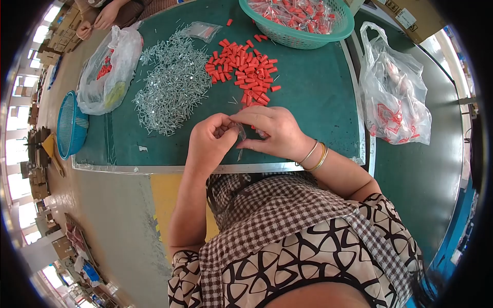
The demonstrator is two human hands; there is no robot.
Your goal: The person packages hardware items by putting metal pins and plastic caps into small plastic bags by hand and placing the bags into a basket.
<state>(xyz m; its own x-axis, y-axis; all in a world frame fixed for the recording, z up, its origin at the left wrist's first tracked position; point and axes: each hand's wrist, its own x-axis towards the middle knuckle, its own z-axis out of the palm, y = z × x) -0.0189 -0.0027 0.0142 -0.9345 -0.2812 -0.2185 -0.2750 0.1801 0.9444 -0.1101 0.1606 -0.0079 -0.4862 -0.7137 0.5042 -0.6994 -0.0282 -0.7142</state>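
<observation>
Fingers of the left hand [213, 141] are drawn narrow, thumb and forefinger pinching a small clear plastic bag [241, 133]. Those of the right hand [275, 133] are curved, thumb and forefinger standing apart with the bag's film between them; whether they grip it cannot be told. The two hands almost meet, forefinger tips close together. What the bag contains is too small to tell.

The landmark is the heap of red tapered plastic caps [244, 66] on the green surface [303, 102]. The small clear plastic bag is on the near side of that heap, above the surface, and the nearest caps lie just beyond the right hand. Left of the heap spreads a large pile of silver screws [172, 84], with a few strays between. Beyond the screws, to the heap's far left, lies a flat clear packet [203, 31]. Beyond the heap and to its right is a green plastic basket [303, 38] full of clear packets with red pieces.

Farther left of the heap, past the screws, are a translucent plastic bag [120, 66] holding red pieces and a blue basket [72, 126]. Well right of the heap, a white carrier bag [395, 97] holds red-and-clear packets. Another person's hands [105, 18] are at the far left.
</observation>
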